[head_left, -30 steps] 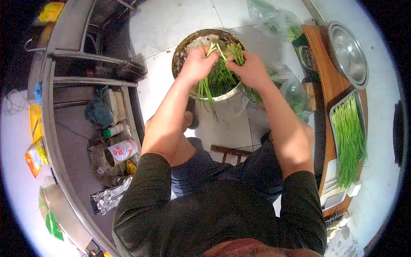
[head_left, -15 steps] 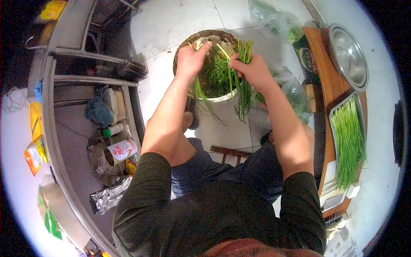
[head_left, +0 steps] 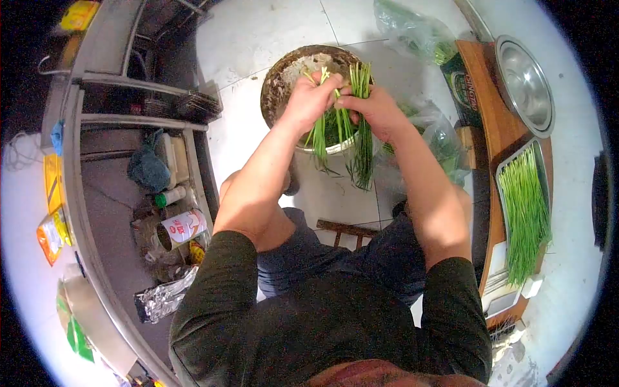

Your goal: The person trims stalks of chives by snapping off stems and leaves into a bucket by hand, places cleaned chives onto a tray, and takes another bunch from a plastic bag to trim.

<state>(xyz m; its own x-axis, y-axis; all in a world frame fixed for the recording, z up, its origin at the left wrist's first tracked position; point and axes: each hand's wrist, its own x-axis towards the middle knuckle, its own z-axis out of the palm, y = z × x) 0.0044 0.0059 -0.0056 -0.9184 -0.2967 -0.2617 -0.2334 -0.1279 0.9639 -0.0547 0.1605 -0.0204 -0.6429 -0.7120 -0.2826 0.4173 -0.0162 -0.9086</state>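
Observation:
Above a round bucket (head_left: 274,80) with a stained inner wall, both my hands are close together. Closed fingers of my left hand (head_left: 309,100) hold a small bunch of garlic chives (head_left: 318,138), pale ends up and green leaves hanging down. My right hand (head_left: 379,113) grips a thicker bunch of chives (head_left: 363,155), which droops over the bucket's near rim. Its thumb and fingertips meet the left fingers at a few stalks between the hands; exactly which fingers pinch them is hidden. Green trimmings lie in the bucket, partly covered by the hands.
On the right, a wooden surface (head_left: 480,77) bears a steel bowl (head_left: 525,84) and a tray (head_left: 547,171) of neatly laid chives (head_left: 523,213). Plastic bags of greens (head_left: 445,145) lie beside the bucket. A metal shelf (head_left: 142,120) with cans and bottles stands left; a small wooden stool (head_left: 348,229) is near my legs.
My left hand has moved right, toward my right hand, with its chives. The hands were apart and now meet at the stalks. The right bunch has shifted slightly left.

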